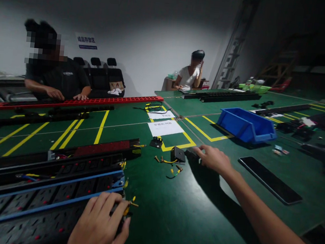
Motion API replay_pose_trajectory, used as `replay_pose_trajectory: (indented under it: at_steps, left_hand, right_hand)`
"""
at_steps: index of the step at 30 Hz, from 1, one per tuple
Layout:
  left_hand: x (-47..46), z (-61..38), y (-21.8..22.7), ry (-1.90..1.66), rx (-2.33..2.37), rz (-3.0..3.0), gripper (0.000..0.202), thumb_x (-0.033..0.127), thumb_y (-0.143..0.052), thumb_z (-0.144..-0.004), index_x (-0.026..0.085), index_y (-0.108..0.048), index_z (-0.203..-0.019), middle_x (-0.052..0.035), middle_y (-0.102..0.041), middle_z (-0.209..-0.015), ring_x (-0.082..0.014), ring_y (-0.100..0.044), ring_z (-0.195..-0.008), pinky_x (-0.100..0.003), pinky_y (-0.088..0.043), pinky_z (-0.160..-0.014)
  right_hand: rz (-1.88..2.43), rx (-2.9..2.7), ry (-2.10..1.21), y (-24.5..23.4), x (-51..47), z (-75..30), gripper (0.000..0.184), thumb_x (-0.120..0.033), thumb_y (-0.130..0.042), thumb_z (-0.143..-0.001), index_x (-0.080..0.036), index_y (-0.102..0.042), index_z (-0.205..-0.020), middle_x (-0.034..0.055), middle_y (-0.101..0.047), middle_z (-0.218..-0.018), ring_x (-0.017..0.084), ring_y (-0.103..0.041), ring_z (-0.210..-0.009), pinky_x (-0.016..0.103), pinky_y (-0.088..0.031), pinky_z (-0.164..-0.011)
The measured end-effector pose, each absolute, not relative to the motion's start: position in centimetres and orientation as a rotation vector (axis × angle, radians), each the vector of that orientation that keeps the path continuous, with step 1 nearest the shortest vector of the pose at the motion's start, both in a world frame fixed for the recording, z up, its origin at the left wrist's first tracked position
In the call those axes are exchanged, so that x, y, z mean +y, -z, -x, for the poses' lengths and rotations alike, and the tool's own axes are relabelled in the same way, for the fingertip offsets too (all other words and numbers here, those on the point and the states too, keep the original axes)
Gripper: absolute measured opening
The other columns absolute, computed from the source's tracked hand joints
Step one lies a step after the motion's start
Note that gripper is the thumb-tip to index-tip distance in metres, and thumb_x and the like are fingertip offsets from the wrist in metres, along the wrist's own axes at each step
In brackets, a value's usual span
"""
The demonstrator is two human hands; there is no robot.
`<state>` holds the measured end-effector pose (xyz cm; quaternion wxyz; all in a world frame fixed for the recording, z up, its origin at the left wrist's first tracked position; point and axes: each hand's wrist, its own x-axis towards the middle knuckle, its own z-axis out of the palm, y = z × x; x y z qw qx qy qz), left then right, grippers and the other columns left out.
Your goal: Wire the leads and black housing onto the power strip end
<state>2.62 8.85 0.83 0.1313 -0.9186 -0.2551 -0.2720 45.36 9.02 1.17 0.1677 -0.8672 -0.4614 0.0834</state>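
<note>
My left hand [99, 225] rests at the near end of a long black power strip [43, 198] with blue rails and several sockets, its fingers curled over the end where yellow wires [130, 205] stick out. My right hand [213, 158] is stretched far forward over the green table [170, 215], fingers bent down on a small black part [192, 154] that is mostly hidden beneath them. Just left of it lies a small black box [178, 154] with yellow and green leads [172, 167].
Several more black strips [61, 154] lie at the left. A blue bin [247, 125] and a flat black plate [270, 180] sit at the right. Two white sheets [164, 128] lie ahead. One person handles a long red strip [95, 101] across the table; another sits at the back.
</note>
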Motion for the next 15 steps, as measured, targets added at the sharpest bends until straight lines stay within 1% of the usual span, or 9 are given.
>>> replay_pose_trajectory:
  at_steps: [3, 8, 11, 15]
  left_hand:
    - [8.9, -2.5, -0.7, 0.779, -0.746, 2.669, 0.023, 0.020, -0.054, -0.097, 0.021, -0.075, -0.107, -0.0057, -0.072, -0.098, -0.0250, -0.062, -0.088, -0.038, -0.046, -0.078]
    - [8.9, -2.5, -0.4, 0.759, -0.755, 2.673, 0.024, 0.021, -0.054, -0.097, 0.021, -0.075, -0.108, -0.0063, -0.072, -0.098, -0.0255, -0.062, -0.089, -0.039, -0.047, -0.079]
    - [8.9, -2.4, -0.4, 0.762, -0.752, 2.673, 0.024, 0.021, -0.054, -0.097, 0.021, -0.075, -0.109, -0.0065, -0.072, -0.099, -0.0257, -0.062, -0.090, -0.039, -0.046, -0.080]
    - [8.8, -2.4, -0.6, 0.770, -0.750, 2.674, 0.023, 0.020, -0.054, -0.097, 0.021, -0.075, -0.108, -0.0061, -0.072, -0.098, -0.0254, -0.062, -0.089, -0.039, -0.046, -0.080]
  right_hand:
    - [2.419, -1.381, -0.293, -0.2, 9.2, -45.2, 0.042, -0.054, -0.055, -0.105, -0.022, -0.080, -0.111, 0.0100, -0.073, -0.077, 0.027, -0.067, -0.072, 0.034, -0.038, -0.068]
    - [2.317, -1.323, -0.401, 0.7, 9.5, -46.0, 0.041, -0.050, -0.057, -0.104, -0.019, -0.074, -0.125, 0.0101, -0.077, -0.082, 0.026, -0.069, -0.072, 0.034, -0.038, -0.066]
    - [2.260, -1.319, -0.352, 1.1, 9.7, -46.6, 0.039, -0.046, -0.063, -0.100, -0.018, -0.074, -0.125, 0.0119, -0.079, -0.090, 0.027, -0.070, -0.078, 0.034, -0.040, -0.066]
    - [2.109, -1.345, -0.301, 1.4, 10.0, -47.2, 0.039, -0.037, -0.065, -0.097, -0.012, -0.076, -0.126, 0.0161, -0.080, -0.097, 0.029, -0.073, -0.087, 0.035, -0.046, -0.072]
